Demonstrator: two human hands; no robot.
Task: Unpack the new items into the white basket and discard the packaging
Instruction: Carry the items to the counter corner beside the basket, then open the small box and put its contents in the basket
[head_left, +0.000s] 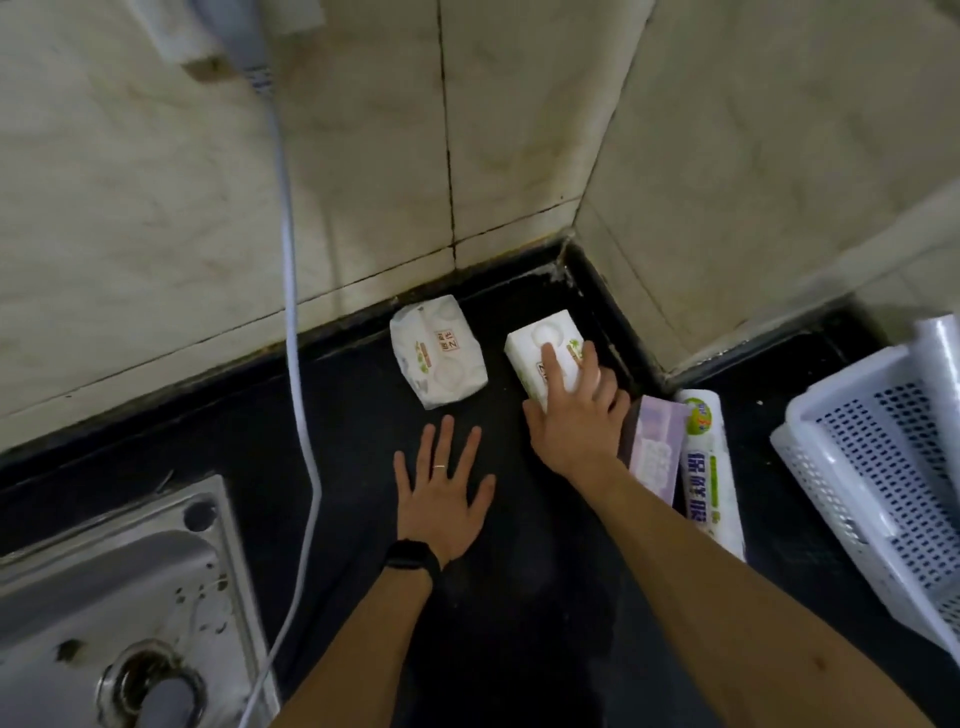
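Two white tissue packs lie on the black counter near the wall corner. My right hand (574, 415) rests on top of the right tissue pack (535, 345), fingers curled over it. The left tissue pack (439, 358) lies free, just beyond my left hand (441, 493), which lies flat and spread on the counter, holding nothing. A purple tissue pack (655, 441) and a roll of cling film in green-printed wrap (709, 467) lie to the right of my right wrist. The white perforated basket (852, 467) stands at the far right, tilted, partly out of frame.
A steel sink (104, 597) with a drain sits at the lower left. A white hose (296, 364) hangs down the tiled wall and across the counter beside the sink. Tiled walls close in the counter at the back and right.
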